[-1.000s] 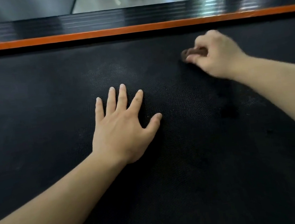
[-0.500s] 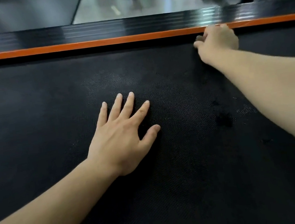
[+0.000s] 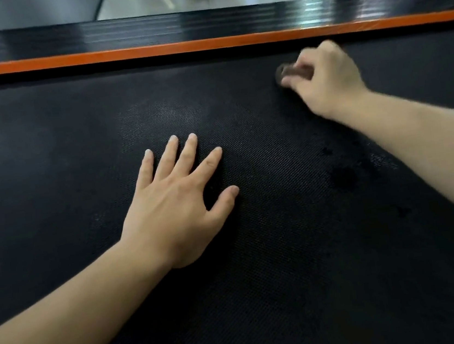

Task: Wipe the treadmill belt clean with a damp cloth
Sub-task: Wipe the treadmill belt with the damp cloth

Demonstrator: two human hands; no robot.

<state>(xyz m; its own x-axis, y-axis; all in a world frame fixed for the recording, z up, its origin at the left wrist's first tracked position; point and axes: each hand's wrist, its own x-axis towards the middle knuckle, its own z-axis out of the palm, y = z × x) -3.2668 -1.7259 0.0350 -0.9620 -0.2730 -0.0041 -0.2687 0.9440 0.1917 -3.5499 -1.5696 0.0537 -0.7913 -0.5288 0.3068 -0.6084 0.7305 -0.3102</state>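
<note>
Mid-wipe. Right grip (image 3: pixel 326 82) is clenched round a small brownish cloth (image 3: pixel 293 71), which is blurred and down on the treadmill belt (image 3: pixel 49 179) at far right, just short of the orange strip (image 3: pixel 120 54). Left grip (image 3: pixel 173 207) is released, fingers spread flat on the belt near the middle and holding nothing; I read it as a brace. Dark damp-looking spots (image 3: pixel 342 177) sit on the belt beside the right forearm. My call: I'm working the far edge and most of the belt is left to do. Next move needs firm downward pressure, strokes pulled toward me across those spots, and the left grip moved off its patch.
</note>
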